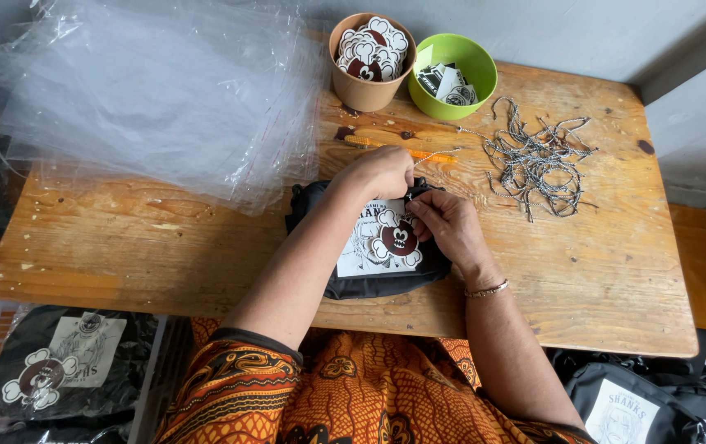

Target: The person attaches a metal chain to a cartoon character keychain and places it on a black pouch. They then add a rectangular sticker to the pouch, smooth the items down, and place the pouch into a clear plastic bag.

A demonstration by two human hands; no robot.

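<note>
A folded black garment (369,284) lies on the wooden table (164,247) in front of me. On it rest a white printed card (359,247) and a round dark-red and white sticker (400,239). My left hand (382,171) is closed at the garment's top edge, fingers pinched together above the card. My right hand (450,224) sits beside it, fingertips pinching at the card's upper right corner and touching the sticker. What the fingertips grip is too small to tell.
A pile of clear plastic bags (147,90) covers the table's far left. A brown cup of stickers (368,57) and a green bowl of cards (452,76) stand at the back. Thin ball chains (538,160) lie right. An orange tool (398,150) lies behind the garment. Packed garments (65,362) lie below left.
</note>
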